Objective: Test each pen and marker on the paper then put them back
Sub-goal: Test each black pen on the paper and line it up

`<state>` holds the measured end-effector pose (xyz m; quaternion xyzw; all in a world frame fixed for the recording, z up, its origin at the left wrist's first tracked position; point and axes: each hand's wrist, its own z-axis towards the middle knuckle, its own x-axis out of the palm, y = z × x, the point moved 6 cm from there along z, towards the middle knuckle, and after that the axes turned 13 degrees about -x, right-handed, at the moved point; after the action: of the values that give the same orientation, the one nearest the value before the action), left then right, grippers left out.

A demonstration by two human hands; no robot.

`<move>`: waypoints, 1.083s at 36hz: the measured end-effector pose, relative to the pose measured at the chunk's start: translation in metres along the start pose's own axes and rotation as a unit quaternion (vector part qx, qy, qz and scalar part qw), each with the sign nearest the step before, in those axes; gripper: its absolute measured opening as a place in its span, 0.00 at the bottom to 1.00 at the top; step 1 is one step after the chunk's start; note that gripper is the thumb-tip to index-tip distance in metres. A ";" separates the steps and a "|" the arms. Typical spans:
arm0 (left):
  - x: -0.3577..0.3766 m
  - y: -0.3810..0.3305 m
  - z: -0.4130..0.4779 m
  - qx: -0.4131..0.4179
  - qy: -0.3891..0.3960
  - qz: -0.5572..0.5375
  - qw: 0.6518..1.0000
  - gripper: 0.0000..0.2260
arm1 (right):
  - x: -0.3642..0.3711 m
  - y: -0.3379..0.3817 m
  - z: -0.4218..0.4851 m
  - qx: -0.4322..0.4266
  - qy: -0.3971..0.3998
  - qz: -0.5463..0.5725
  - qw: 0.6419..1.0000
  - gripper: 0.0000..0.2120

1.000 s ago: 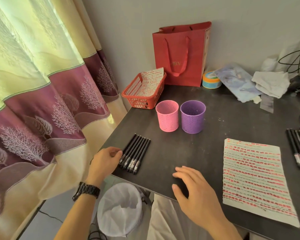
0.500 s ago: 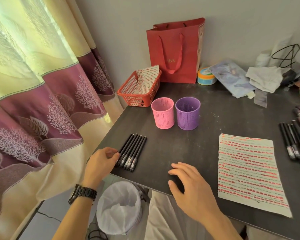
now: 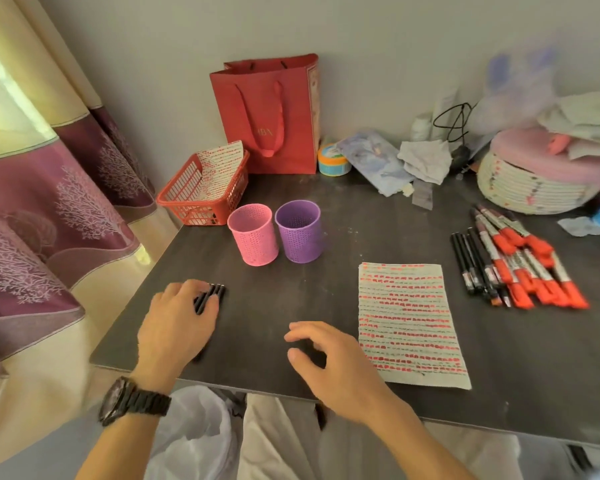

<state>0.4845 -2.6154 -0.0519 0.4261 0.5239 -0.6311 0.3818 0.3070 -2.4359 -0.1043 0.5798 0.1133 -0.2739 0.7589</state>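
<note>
The black pens [image 3: 217, 292] under the left hand [image 3: 177, 327], whose grip I cannot tell, are likely light, stiff, roll-prone, best pinched mid-barrel; the right hand [image 3: 333, 362] beside it is relaxed, empty

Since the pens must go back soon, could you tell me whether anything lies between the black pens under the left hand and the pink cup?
Nothing visible does. The left hand covers the black pens, and only bare table runs from them to the pink cup. The purple cup stands to its right, off that line.
</note>
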 end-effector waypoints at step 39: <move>0.168 -0.373 -0.100 0.253 0.160 0.126 0.946 0.15 | -0.212 -0.093 -0.155 0.233 -0.155 -0.369 0.887 0.19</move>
<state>0.0936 -2.4629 -0.0933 0.6666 0.3429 -0.6131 0.2493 0.1040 -2.2464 -0.1233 0.6066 0.1328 -0.6387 0.4543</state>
